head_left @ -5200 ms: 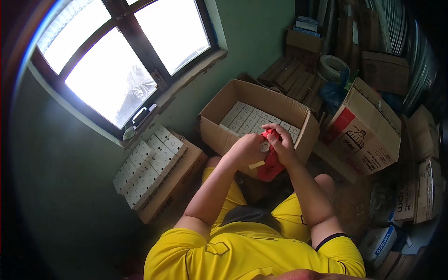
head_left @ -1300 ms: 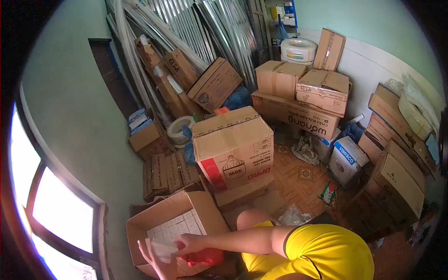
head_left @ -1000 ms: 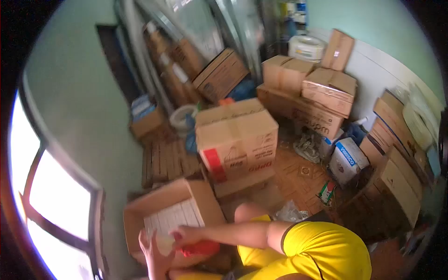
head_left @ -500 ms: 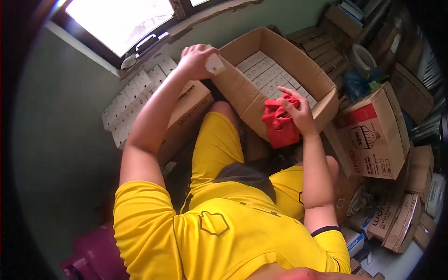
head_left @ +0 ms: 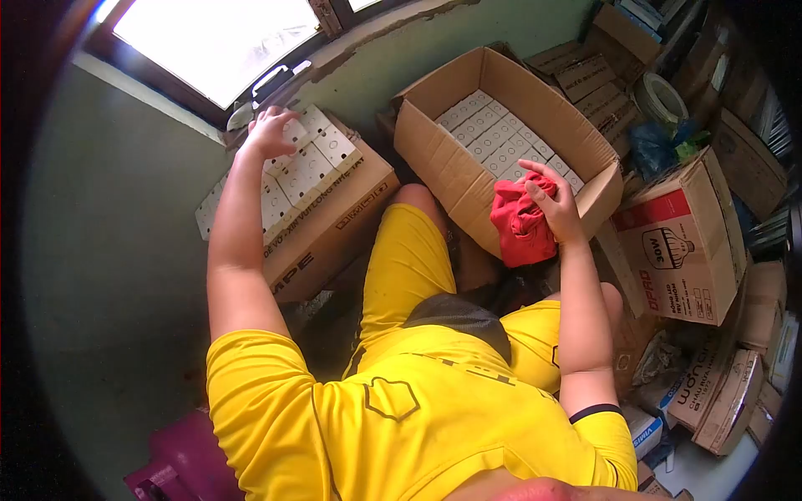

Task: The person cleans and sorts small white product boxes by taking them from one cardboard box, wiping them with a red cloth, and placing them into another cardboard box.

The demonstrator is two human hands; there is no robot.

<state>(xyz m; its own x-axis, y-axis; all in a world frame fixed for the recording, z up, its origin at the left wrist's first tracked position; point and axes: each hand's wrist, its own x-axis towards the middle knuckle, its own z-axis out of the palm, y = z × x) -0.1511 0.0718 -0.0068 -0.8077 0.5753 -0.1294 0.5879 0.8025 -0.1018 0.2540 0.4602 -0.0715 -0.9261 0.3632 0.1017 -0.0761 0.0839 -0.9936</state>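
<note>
My left hand (head_left: 271, 134) arches, fingers wide, over white boxes (head_left: 313, 171) set on the cardboard box (head_left: 334, 217); I can't tell whether it grips one. A sideways knock could spill the edge ones. My right hand (head_left: 561, 209) clutches the red cloth (head_left: 522, 225) by the open carton (head_left: 451, 163), whose rim might snag a loose fold.
</note>
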